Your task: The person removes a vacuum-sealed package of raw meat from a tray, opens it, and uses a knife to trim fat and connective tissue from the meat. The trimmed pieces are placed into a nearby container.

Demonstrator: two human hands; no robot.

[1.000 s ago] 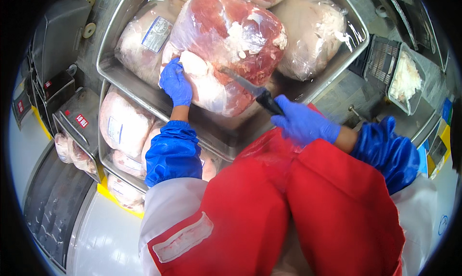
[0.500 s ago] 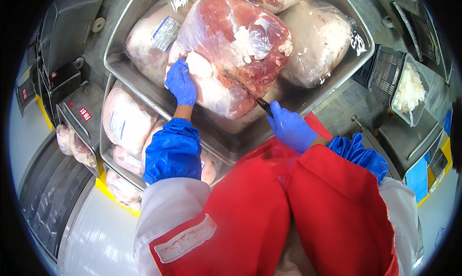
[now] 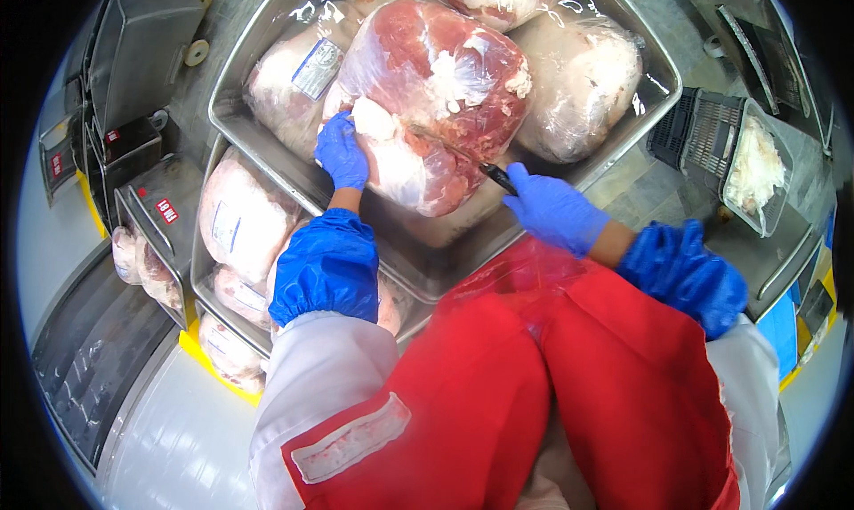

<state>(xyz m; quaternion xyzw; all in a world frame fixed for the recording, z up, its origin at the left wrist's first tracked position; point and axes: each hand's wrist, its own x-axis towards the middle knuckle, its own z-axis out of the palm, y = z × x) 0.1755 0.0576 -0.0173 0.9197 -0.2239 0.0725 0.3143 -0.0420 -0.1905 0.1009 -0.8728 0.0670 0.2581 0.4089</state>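
A large piece of raw red meat (image 3: 418, 56) with white fat lies in a steel tub (image 3: 414, 265) in front of me. My left hand (image 3: 342, 152), in a blue glove, grips the fatty left edge of the meat with its fingers curled. A black-handled knife (image 3: 498, 178) is held in my right hand (image 3: 553, 209), also gloved in blue. Its blade points up and left into the meat's lower part, where a cut line runs; most of the blade is hidden. Plastic-wrapped pieces of meat lie on the left (image 3: 289, 105) and right (image 3: 578, 92) of it.
At the lower left, another metal container holds wrapped meat pieces (image 3: 238, 212). A plastic crate (image 3: 712, 141) lined with clear film, with white fat in it, stands at right. Steel carts (image 3: 142, 56) stand on the far left, and a yellow edge (image 3: 218, 363) runs below.
My right hand has moved slightly right and downward with the knife, showing more of its handle. My left hand keeps its hold; the whole view has shifted slightly.
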